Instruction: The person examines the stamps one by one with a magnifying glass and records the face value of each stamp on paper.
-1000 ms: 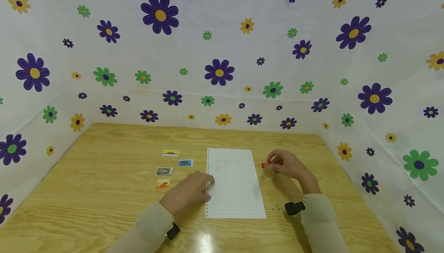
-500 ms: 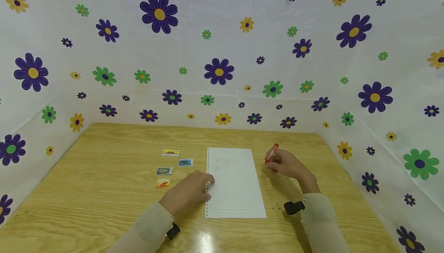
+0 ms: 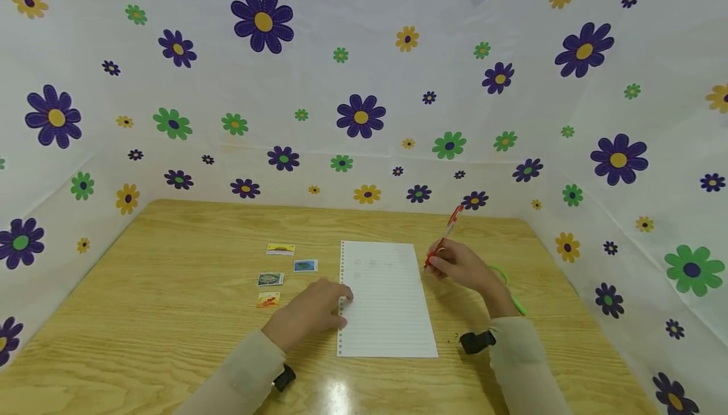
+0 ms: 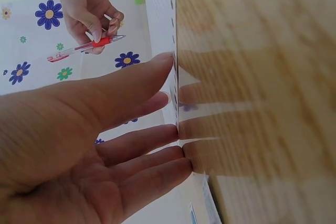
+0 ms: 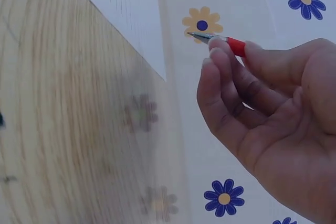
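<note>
A lined sheet of loose-leaf paper (image 3: 389,314) lies on the wooden table, with a few faint small marks near its top. My left hand (image 3: 307,314) rests at its punched left edge, thumb and fingers extended; the left wrist view shows fingertips (image 4: 167,60) right at that edge. My right hand (image 3: 462,266) pinches a red pen (image 3: 449,230) by its red grip, beside the paper's right edge. The pen has a clear barrel and leans with its top up and away. Its bare metal point (image 5: 197,35) shows in the right wrist view, above the table.
Several small picture cards lie left of the paper: a yellow one (image 3: 280,249), a blue one (image 3: 305,266), a grey-green one (image 3: 270,279) and an orange one (image 3: 268,300). A bright green curved object (image 3: 517,304) lies behind my right wrist. Dark crumbs (image 3: 455,338) lie right of the paper.
My right hand has turned the pen from mostly hidden in the fingers to a slanted writing grip, its point now near the paper's right edge. My left hand has stayed put.
</note>
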The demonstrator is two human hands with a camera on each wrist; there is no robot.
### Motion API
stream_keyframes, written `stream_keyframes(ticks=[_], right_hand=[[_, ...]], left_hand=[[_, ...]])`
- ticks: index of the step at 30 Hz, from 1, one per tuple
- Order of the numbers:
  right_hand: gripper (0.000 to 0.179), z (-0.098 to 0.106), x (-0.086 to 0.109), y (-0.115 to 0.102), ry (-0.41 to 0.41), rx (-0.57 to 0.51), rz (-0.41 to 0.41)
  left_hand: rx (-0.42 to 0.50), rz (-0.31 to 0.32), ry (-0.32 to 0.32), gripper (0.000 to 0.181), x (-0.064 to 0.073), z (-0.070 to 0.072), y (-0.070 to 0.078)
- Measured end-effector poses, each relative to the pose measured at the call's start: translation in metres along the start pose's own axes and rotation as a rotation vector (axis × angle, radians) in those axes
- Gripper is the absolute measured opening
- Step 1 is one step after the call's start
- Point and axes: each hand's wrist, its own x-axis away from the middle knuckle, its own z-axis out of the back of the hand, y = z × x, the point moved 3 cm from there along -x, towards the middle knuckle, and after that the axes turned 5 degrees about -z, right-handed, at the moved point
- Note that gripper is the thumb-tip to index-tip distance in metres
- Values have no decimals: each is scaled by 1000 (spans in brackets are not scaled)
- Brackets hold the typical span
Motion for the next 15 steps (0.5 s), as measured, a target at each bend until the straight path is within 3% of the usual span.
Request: stream_keyframes(ticks=[6, 15], right_hand=[[21, -10, -7, -4, 12, -70, -53], [23, -26, -15, -9, 54, -37, -158]], left_hand=[[17, 9, 1, 40, 0, 0, -1], [58, 40, 4, 39, 1, -1, -4]])
